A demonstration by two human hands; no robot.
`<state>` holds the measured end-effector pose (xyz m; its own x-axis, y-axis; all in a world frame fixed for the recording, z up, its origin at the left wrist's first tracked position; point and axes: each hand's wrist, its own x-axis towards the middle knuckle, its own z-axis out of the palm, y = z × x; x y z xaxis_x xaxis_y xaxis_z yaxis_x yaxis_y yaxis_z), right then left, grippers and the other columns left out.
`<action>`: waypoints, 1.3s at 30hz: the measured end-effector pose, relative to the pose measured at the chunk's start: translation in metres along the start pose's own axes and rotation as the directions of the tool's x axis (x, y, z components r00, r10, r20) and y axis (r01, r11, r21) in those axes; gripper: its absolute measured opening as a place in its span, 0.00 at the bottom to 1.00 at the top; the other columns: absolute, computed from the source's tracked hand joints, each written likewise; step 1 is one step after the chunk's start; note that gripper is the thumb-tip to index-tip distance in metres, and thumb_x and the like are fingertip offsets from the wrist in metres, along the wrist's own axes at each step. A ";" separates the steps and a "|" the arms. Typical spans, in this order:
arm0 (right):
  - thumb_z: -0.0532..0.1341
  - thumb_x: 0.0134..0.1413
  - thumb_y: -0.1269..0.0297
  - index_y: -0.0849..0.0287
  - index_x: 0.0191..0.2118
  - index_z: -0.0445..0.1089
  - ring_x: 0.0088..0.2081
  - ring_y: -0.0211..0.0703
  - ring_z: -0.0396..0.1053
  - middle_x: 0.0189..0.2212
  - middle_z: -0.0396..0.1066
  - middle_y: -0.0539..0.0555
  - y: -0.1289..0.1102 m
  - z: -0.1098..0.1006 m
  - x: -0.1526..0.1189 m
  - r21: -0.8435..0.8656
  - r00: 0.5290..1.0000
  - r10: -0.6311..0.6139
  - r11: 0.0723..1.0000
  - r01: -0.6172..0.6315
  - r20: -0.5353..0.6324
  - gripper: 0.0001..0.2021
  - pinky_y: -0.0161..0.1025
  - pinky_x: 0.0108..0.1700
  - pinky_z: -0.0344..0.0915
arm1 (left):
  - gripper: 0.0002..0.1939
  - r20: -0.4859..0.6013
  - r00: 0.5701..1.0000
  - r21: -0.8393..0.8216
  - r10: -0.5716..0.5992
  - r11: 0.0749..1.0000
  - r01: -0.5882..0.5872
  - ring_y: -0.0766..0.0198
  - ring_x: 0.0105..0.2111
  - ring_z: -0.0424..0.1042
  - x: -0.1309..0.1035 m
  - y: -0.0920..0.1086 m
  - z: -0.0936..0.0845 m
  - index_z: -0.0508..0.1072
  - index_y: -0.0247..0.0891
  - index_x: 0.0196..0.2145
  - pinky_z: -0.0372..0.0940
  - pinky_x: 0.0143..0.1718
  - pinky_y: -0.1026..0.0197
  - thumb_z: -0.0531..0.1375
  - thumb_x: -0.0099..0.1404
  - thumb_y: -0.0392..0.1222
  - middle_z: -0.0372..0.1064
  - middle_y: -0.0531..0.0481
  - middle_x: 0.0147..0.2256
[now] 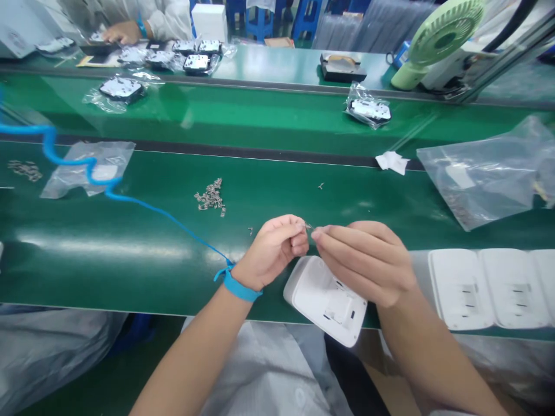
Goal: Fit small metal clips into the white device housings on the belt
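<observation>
Thumb and fingers of my left hand (277, 245) pinch a small silvery metal part (308, 226). My right hand (366, 257) pinches at the other end of it, fingertips close to the left ones. The part's exact shape is too small to make out. Below both hands, a white plastic housing (329, 300) with slots lies tilted at the table's front edge, partly covered by my right hand. A pile of small metal parts (211, 195) lies to the left, and one loose piece (250, 230) rests nearer my left hand. Another small piece (321, 186) lies farther back.
White housings (459, 289) stand in a row at right. Clear plastic bags (485, 167) lie at both sides. A blue coiled cord (165, 214) runs to my left wristband. Bagged units (121, 88) sit on the green belt. Across it are a co-worker's hand (124, 32) and a green fan (442, 34).
</observation>
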<state>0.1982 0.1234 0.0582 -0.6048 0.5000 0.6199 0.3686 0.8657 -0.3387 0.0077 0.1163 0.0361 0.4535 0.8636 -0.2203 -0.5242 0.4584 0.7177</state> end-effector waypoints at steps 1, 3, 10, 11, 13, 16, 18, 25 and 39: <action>0.66 0.57 0.72 0.47 0.32 0.74 0.41 0.47 0.78 0.39 0.80 0.48 -0.002 0.002 0.000 0.011 1.000 0.004 1.000 -0.004 0.008 0.09 0.45 0.36 0.73 | 0.12 -0.015 0.999 0.012 0.031 0.999 -0.031 0.70 0.24 0.53 0.001 0.000 0.000 0.63 0.40 0.29 0.52 0.28 0.61 0.62 0.60 0.47 0.51 0.58 0.23; 0.64 0.60 0.70 0.49 0.37 0.74 0.42 0.47 0.78 0.41 0.80 0.51 -0.004 0.008 0.002 0.038 0.992 0.100 0.994 -0.098 -0.072 0.06 0.47 0.41 0.74 | 0.12 -0.058 0.989 0.073 0.136 0.989 -0.132 0.69 0.25 0.54 0.001 -0.001 -0.001 0.62 0.40 0.30 0.54 0.29 0.61 0.62 0.62 0.47 0.52 0.57 0.24; 0.55 0.66 0.44 0.59 0.35 0.70 0.21 0.37 0.70 0.24 0.73 0.53 0.002 0.014 0.013 0.704 0.669 0.578 0.215 -0.677 0.467 0.22 0.35 0.23 0.67 | 0.07 0.010 0.900 0.543 0.436 0.753 -0.371 0.68 0.30 0.60 -0.003 -0.001 0.001 0.68 0.40 0.34 0.58 0.34 0.62 0.56 0.70 0.43 0.62 0.55 0.29; 0.57 0.64 0.44 0.60 0.33 0.69 0.20 0.36 0.68 0.22 0.72 0.52 0.003 0.013 0.013 0.703 0.633 0.548 0.112 -0.702 0.546 0.22 0.34 0.21 0.65 | 0.07 0.033 0.895 0.592 0.445 0.713 -0.376 0.68 0.31 0.61 -0.004 -0.001 0.002 0.68 0.40 0.34 0.58 0.35 0.62 0.55 0.70 0.42 0.64 0.54 0.30; 0.62 0.61 0.45 0.59 0.31 0.67 0.17 0.33 0.64 0.20 0.70 0.49 0.005 0.013 0.012 0.690 0.606 0.516 0.039 -0.723 0.605 0.20 0.32 0.19 0.61 | 0.07 0.063 0.890 0.652 0.451 0.657 -0.379 0.68 0.32 0.63 -0.005 -0.001 0.003 0.68 0.40 0.33 0.59 0.36 0.63 0.55 0.70 0.41 0.65 0.54 0.32; 0.63 0.61 0.50 0.58 0.32 0.69 0.19 0.35 0.66 0.21 0.72 0.50 0.008 0.011 0.010 0.662 0.693 0.571 0.316 -0.680 0.440 0.16 0.33 0.21 0.63 | 0.08 0.058 0.914 0.649 0.401 0.680 -0.340 0.67 0.30 0.62 -0.005 0.001 0.002 0.67 0.40 0.33 0.60 0.34 0.63 0.54 0.70 0.43 0.64 0.54 0.30; 0.63 0.62 0.57 0.57 0.32 0.72 0.24 0.38 0.71 0.24 0.75 0.51 0.009 0.007 0.009 0.477 0.835 0.533 0.703 -0.527 0.136 0.10 0.36 0.26 0.68 | 0.09 0.037 0.930 0.643 0.366 0.703 -0.302 0.68 0.27 0.60 -0.004 0.001 0.000 0.65 0.40 0.32 0.59 0.30 0.63 0.53 0.70 0.45 0.60 0.55 0.26; 0.65 0.58 0.70 0.49 0.36 0.78 0.32 0.45 0.76 0.32 0.79 0.51 0.010 -0.010 0.010 -0.076 0.932 0.176 0.975 -0.210 -0.317 0.07 0.42 0.31 0.71 | 0.08 -0.029 0.864 0.853 0.503 0.463 -0.241 0.64 0.29 0.62 0.003 -0.010 -0.003 0.70 0.40 0.32 0.59 0.34 0.60 0.55 0.69 0.43 0.63 0.53 0.26; 0.56 0.65 0.48 0.58 0.25 0.62 0.21 0.36 0.59 0.20 0.61 0.48 -0.026 -0.027 -0.016 0.440 0.694 0.591 0.539 -0.719 0.410 0.22 0.34 0.22 0.58 | 0.17 0.608 0.668 0.788 0.430 -0.217 -0.577 0.60 0.42 0.70 -0.007 -0.011 0.009 0.76 0.40 0.43 0.63 0.44 0.55 0.47 0.75 0.40 0.74 0.44 0.40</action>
<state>0.2175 0.0925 0.0760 -0.4917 0.8687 -0.0601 0.3225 0.1175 -0.9392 0.0161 0.1032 0.0359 0.5157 0.6463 0.5624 0.4199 -0.7629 0.4916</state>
